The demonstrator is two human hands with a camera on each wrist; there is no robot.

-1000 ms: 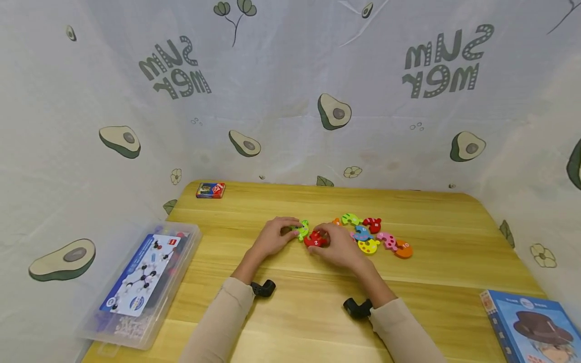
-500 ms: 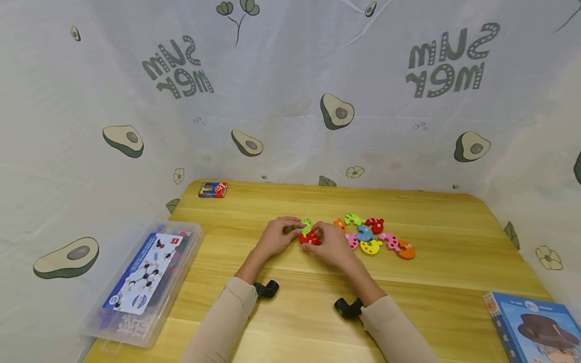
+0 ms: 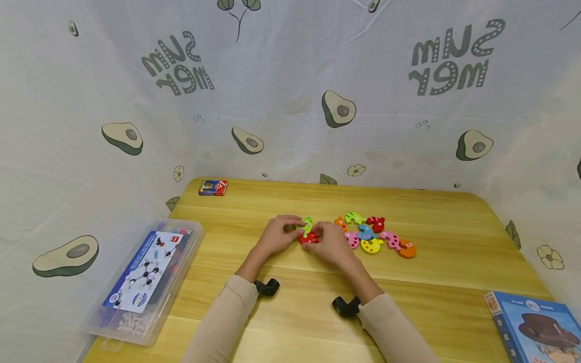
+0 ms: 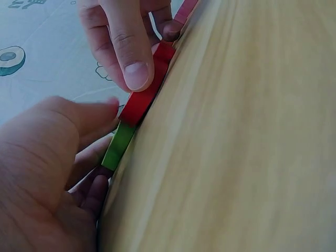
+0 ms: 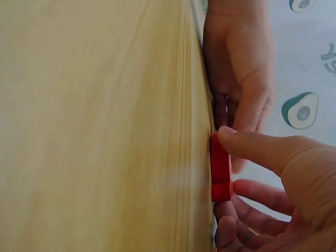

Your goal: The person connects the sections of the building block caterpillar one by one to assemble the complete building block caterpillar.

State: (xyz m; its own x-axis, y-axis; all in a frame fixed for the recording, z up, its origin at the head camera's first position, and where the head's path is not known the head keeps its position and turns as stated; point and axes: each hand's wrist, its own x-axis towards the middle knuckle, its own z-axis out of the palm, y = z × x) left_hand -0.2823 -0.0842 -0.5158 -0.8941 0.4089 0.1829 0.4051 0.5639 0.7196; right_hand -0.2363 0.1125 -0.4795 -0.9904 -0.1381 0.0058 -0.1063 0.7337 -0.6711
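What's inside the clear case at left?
The clear case shows white pieces near its front and red bits toward the back; the printed sheet hides what lies beneath it.

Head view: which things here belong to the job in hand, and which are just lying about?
Likely in the job:
- green piece, at the left hand
- red piece, held by the right hand
- other coloured pieces, beside the right hand

Apparently just lying about:
- small box
- clear case
- blue book or box
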